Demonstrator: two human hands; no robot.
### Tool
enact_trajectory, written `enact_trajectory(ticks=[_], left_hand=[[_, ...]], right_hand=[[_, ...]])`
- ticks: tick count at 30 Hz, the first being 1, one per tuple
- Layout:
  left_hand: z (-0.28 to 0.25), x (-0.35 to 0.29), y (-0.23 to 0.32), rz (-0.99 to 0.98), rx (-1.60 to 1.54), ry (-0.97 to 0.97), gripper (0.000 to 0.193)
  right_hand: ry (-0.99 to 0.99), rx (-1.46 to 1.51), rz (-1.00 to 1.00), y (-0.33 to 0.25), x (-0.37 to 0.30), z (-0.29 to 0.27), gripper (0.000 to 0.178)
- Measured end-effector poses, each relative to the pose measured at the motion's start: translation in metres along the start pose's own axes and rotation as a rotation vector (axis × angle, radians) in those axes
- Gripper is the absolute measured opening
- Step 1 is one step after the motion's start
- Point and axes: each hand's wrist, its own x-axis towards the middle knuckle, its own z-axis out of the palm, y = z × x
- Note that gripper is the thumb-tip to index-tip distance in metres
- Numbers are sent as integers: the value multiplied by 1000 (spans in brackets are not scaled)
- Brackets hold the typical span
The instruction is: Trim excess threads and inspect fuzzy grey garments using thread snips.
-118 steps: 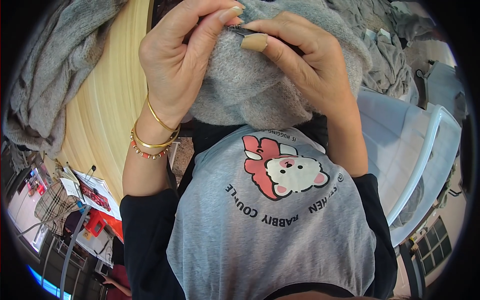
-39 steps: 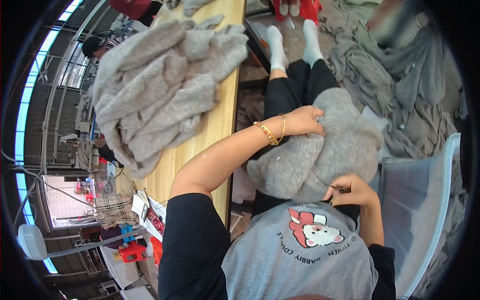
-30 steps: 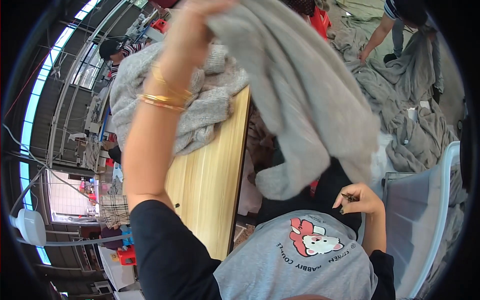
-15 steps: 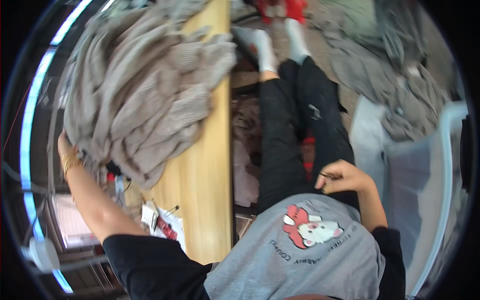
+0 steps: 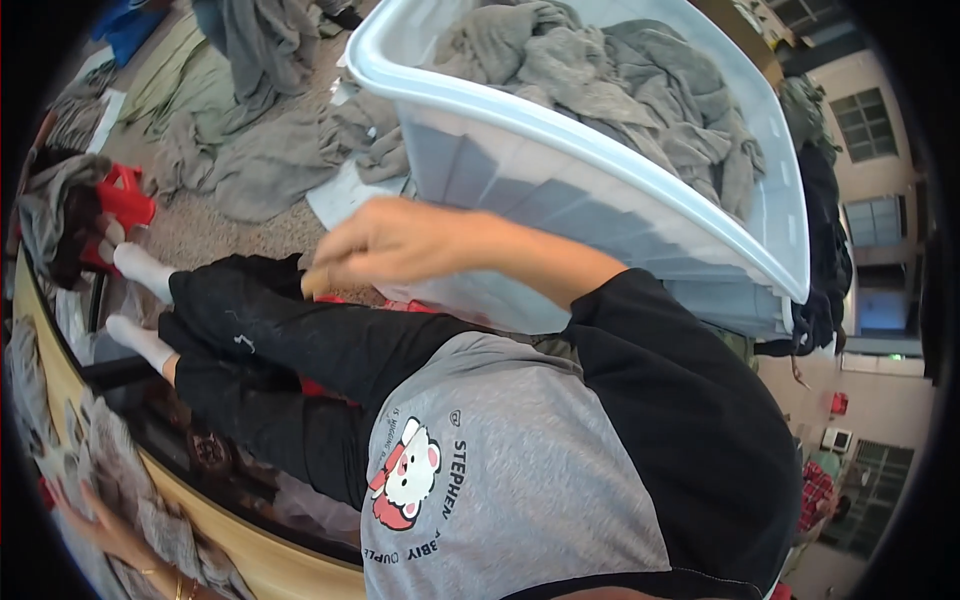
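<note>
My right hand (image 5: 385, 240) hangs above my lap, beside the near wall of a big plastic bin (image 5: 560, 160). Its fingers curl down and are slightly blurred; a yellowish bit shows at the fingertips, and I cannot make out what they hold. At the lower left, my left hand (image 5: 98, 520), with a gold bracelet at the wrist, rests against crumpled grey-beige knit fabric (image 5: 130, 470) on the wooden table (image 5: 270, 545). Its fingers look stretched out and apart. Heaped grey fabric (image 5: 620, 90) lies inside the bin.
More grey and greenish cloth (image 5: 260, 165) spreads over the floor past the bin. A red stool (image 5: 128, 195) stands by my feet at the far left. Another person in a red checked shirt (image 5: 815, 495) is at the right, near windows.
My view has swung right, bringing the bin and its fabric into full sight. The table and left hand have shifted to the lower left edge. My right hand has moved out over my legs.
</note>
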Motion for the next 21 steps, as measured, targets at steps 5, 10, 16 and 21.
enact_trajectory(ticks=[5, 10, 16, 21], left_hand=[[76, -13, 69, -2, -302, -133, 41], [89, -29, 91, -108, -398, -298, 40], [75, -69, 64, -314, -498, -326, 38], [71, -96, 66, -410, -576, -298, 39]], right_hand=[[520, -431, 43, -11, -37, -119, 29], [732, -861, 678, 30, -83, -254, 55], [878, -888, 794, 138, -141, -329, 112], [691, -506, 902, 149, -146, -300, 77]])
